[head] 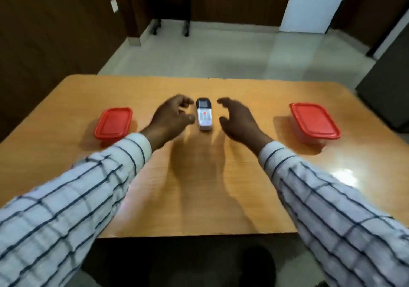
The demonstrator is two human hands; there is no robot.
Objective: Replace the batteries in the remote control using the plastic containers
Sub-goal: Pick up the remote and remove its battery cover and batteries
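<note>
Two forearms in white shirt sleeves with dark checked lines reach from the near edge across the orange-brown wooden table (155, 198). Landmark for this report is the small white remote control with a dark display end and an orange button (204, 116), which lies flat, buttons up, at the middle of the table, display end pointing away from the person.

Left hand (171, 120) sits just left of the remote control, fingers curled inward, thumb and fingertips apart; its grip is open and holds nothing. Whether the thumb tip touches the casing cannot be told, owing to blur.

Right hand (238, 120) sits just right of the remote control, fingers spread and bent, grip likewise open and unloaded, with a clear gap to the casing.

Well left of the remote control stands a clear plastic container with a red rectangular lid (114, 123), lid on. Well right of the remote control stands a second clear plastic container with a red lid (314, 120), also closed. Contents of both are hidden.
</note>
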